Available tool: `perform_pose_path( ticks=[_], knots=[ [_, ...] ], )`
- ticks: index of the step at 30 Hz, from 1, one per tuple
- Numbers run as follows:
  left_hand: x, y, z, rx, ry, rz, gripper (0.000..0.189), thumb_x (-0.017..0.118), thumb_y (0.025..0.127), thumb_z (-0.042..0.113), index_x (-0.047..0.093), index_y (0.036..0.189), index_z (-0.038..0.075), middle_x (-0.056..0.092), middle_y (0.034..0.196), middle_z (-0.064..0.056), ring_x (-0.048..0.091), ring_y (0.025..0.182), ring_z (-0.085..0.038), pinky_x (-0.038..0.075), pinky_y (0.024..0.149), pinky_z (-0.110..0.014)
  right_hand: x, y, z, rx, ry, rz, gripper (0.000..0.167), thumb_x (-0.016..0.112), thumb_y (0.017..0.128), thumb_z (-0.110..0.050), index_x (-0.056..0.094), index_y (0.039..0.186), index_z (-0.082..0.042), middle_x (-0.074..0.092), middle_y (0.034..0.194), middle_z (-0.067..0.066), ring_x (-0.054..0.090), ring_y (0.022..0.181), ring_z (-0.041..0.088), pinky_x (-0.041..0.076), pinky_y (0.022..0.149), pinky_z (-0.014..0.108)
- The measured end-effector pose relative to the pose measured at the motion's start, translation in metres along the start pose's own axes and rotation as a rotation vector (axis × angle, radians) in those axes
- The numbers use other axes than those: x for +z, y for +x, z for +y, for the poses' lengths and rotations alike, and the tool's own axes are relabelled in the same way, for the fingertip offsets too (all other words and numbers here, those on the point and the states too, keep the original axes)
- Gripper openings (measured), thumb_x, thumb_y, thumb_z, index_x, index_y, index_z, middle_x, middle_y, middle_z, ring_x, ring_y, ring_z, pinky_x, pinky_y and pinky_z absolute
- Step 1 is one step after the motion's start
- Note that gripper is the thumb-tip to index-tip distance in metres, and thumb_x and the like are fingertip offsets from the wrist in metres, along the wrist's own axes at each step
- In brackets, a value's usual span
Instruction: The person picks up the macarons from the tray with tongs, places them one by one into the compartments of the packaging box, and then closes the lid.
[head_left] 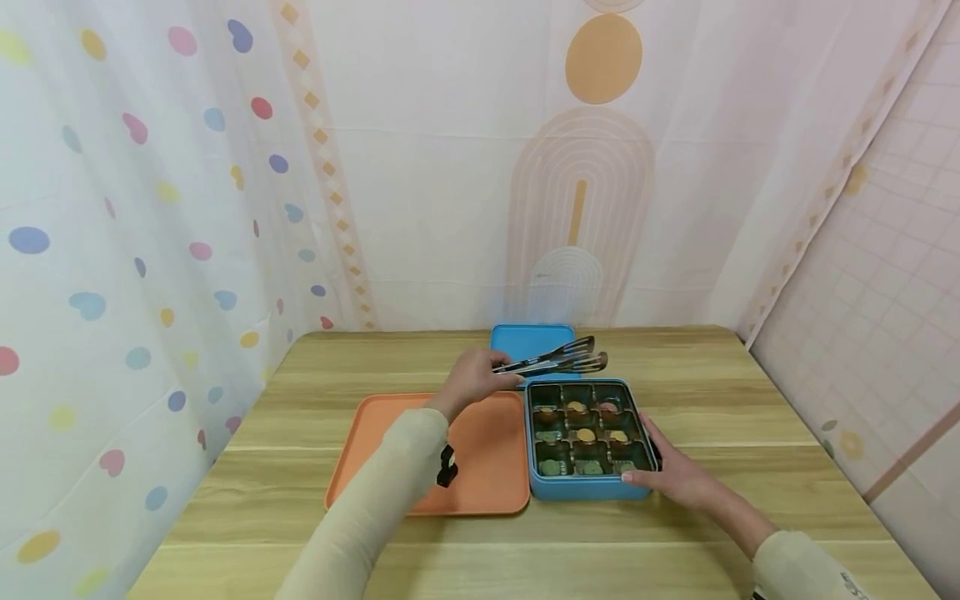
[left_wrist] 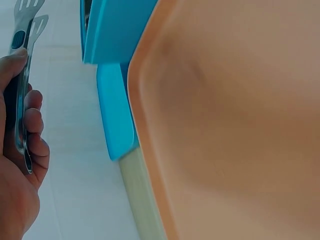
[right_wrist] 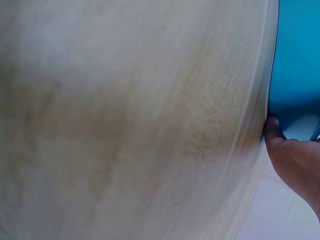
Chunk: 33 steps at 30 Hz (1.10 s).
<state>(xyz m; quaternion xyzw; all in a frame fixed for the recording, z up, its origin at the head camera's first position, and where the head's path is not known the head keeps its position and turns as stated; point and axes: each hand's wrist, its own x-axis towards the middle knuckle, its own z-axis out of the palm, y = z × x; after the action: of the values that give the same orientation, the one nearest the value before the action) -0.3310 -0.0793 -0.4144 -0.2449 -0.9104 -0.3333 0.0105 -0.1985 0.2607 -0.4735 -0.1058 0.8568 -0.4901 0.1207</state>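
Observation:
My left hand (head_left: pixel 477 380) grips a pair of metal serving tongs (head_left: pixel 564 364) by the handle end, above the far right corner of the orange tray (head_left: pixel 491 479). The slotted heads of the tongs point right, apart from each other, over the back of a blue box (head_left: pixel 588 488). Inside the box, a divided insert holds small yellow, green and reddish pieces in several compartments. My right hand (head_left: pixel 681 477) holds the box at its near right corner, thumb at the front and fingers along the side. In the right wrist view, the thumb (right_wrist: pixel 295 162) lies against the blue wall.
A blue lid (head_left: pixel 525 337) lies behind the box, partly hidden by the tongs and left hand. The tray stands right beside the box on the wooden table (head_left: pixel 720 383). Patterned curtains (head_left: pixel 435 208) hang behind the table and at both sides.

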Motion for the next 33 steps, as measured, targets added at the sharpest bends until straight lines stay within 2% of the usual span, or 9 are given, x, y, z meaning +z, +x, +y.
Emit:
perform_pose_path(
  ticks=[2, 3, 6, 9, 13, 19, 22, 29, 33],
  knots=[
    [-0.004, -0.002, -0.005, -0.01, 0.014, 0.03, 0.038, 0.074, 0.09, 0.035, 0.073, 0.118, 0.01, 0.069, 0.118, -0.007, 0.065, 0.095, -0.019, 0.053, 0.084, -0.04, 0.0, 0.0, 0.001, 0.0, 0.006, -0.001, 0.108, 0.074, 0.09, -0.029, -0.006, 0.158, -0.006, 0.008, 0.157, 0.035, 0.025, 0.139, 0.052, 0.023, 0.108, 0.064],
    [-0.007, -0.003, -0.008, -0.015, 0.014, 0.039, 0.038, 0.075, 0.09, 0.035, 0.073, 0.118, 0.011, 0.07, 0.116, -0.007, 0.065, 0.093, -0.02, 0.053, 0.083, -0.041, 0.0, 0.0, 0.001, 0.0, 0.005, -0.002, 0.108, 0.074, 0.09, -0.029, -0.006, 0.158, -0.006, 0.008, 0.157, 0.035, 0.025, 0.139, 0.052, 0.023, 0.108, 0.064],
    [-0.015, -0.006, -0.016, -0.028, 0.002, 0.073, 0.032, 0.075, 0.089, 0.036, 0.075, 0.112, 0.013, 0.072, 0.101, -0.003, 0.062, 0.078, -0.018, 0.051, 0.072, -0.037, -0.001, 0.0, 0.001, 0.001, 0.001, -0.003, 0.108, 0.074, 0.09, -0.029, -0.006, 0.158, -0.006, 0.008, 0.157, 0.035, 0.025, 0.139, 0.052, 0.023, 0.108, 0.064],
    [-0.024, -0.01, -0.024, -0.045, -0.015, 0.103, 0.026, 0.076, 0.089, 0.036, 0.076, 0.105, 0.015, 0.068, 0.083, 0.001, 0.052, 0.062, -0.018, 0.042, 0.06, -0.034, -0.001, 0.0, 0.001, 0.006, 0.002, -0.004, 0.108, 0.074, 0.09, -0.029, -0.006, 0.159, -0.007, 0.009, 0.157, 0.035, 0.026, 0.138, 0.052, 0.025, 0.107, 0.064],
    [-0.038, -0.015, -0.036, -0.078, -0.004, 0.149, 0.022, 0.075, 0.089, 0.037, 0.075, 0.098, 0.017, 0.062, 0.073, 0.003, 0.046, 0.056, -0.016, 0.038, 0.054, -0.032, -0.002, 0.0, 0.001, 0.009, 0.015, -0.008, 0.108, 0.074, 0.09, -0.028, -0.007, 0.159, -0.008, 0.011, 0.156, 0.036, 0.031, 0.136, 0.051, 0.027, 0.106, 0.062],
    [-0.063, -0.027, -0.056, -0.148, -0.023, 0.204, 0.022, 0.074, 0.09, 0.039, 0.073, 0.091, 0.016, 0.056, 0.064, 0.0, 0.041, 0.052, -0.016, 0.035, 0.05, -0.031, -0.003, 0.001, 0.003, 0.017, 0.016, -0.011, 0.108, 0.074, 0.09, -0.028, -0.007, 0.159, -0.008, 0.01, 0.156, 0.036, 0.028, 0.137, 0.052, 0.025, 0.107, 0.064],
    [-0.076, -0.035, -0.067, -0.174, -0.02, 0.236, 0.026, 0.074, 0.09, 0.039, 0.074, 0.092, 0.014, 0.055, 0.063, -0.001, 0.041, 0.051, -0.017, 0.035, 0.049, -0.032, -0.004, 0.0, 0.003, 0.022, 0.002, -0.013, 0.109, 0.074, 0.09, -0.03, -0.008, 0.159, -0.008, 0.006, 0.157, 0.035, 0.021, 0.14, 0.054, 0.022, 0.107, 0.067],
    [-0.106, -0.055, -0.099, -0.246, 0.042, 0.32, 0.028, 0.074, 0.09, 0.036, 0.075, 0.102, 0.011, 0.06, 0.069, -0.002, 0.046, 0.056, -0.019, 0.038, 0.052, -0.033, -0.005, 0.0, 0.001, 0.021, 0.015, -0.01, 0.108, 0.074, 0.091, -0.029, -0.008, 0.158, -0.008, 0.01, 0.156, 0.036, 0.03, 0.136, 0.052, 0.025, 0.107, 0.064],
    [-0.119, -0.069, -0.116, -0.276, 0.065, 0.36, 0.03, 0.072, 0.09, 0.034, 0.074, 0.107, 0.009, 0.061, 0.072, -0.003, 0.047, 0.058, -0.021, 0.038, 0.054, -0.035, -0.005, -0.001, 0.0, 0.034, -0.005, -0.014, 0.109, 0.073, 0.091, -0.032, -0.009, 0.158, -0.008, 0.002, 0.158, 0.034, 0.014, 0.141, 0.055, 0.018, 0.108, 0.068]
  ],
)
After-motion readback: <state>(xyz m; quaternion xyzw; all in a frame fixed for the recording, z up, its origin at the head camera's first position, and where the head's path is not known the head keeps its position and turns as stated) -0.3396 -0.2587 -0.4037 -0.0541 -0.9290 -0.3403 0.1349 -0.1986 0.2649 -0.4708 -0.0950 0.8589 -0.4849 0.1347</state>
